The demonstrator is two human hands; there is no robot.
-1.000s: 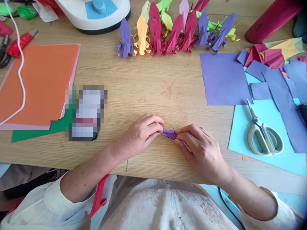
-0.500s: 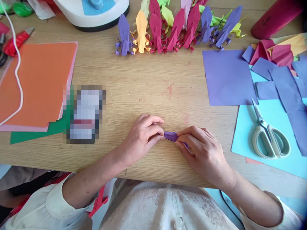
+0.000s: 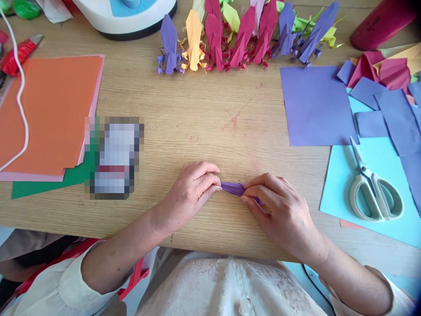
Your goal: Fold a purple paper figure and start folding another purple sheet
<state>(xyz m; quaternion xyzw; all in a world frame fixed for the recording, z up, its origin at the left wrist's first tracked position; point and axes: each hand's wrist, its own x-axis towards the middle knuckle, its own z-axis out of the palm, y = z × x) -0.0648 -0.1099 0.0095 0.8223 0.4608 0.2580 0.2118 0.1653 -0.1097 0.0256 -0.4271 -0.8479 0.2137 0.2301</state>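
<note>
I hold the folded purple paper [image 3: 234, 188] just above or on the table [image 3: 204, 109], near its front edge and between my 2 hands; which, I cannot tell. My left hand [image 3: 194, 193] pinches its far-left tip between thumb and fingers, and my right hand [image 3: 279, 206] grips it further along, covering part of it. Gripping it at 2 places probably steadies so slim a piece and stops it from twisting. Its long axis runs left to right, slightly aslant: the narrow left end points into my left fingertips and lies a little farther from me than the right end. The scissors [image 3: 363, 170] rest on the turquoise sheet [image 3: 335, 188], blades away from me and handles nearer, likely for easy reach by my right side. The paper figures [image 3: 194, 39] stand at the back, presumably out of my hands' way.
</note>
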